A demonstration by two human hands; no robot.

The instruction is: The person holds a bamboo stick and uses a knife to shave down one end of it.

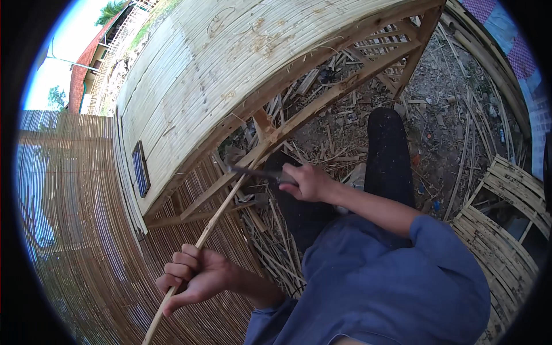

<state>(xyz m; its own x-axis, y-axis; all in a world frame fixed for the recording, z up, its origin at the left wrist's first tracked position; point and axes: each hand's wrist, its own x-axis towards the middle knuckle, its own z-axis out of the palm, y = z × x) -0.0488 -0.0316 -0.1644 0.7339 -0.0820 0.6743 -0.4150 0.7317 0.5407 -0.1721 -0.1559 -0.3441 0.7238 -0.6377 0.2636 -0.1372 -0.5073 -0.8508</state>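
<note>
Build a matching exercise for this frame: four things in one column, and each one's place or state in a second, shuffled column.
Things:
1. left hand
2. right hand
3. bamboo strip
4. small dark panel

Places or states:
A. lies flat on the pale slatted top
B. closed on the knife handle
C. runs slanting from the lower grip up to the blade
D. fist closed round the strip's lower part

Pairs: 1-D, 2-B, 3-C, 4-A

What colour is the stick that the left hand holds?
Pale tan, like dry bamboo; the stick shows best in the head view, gripped by the left hand.
</note>
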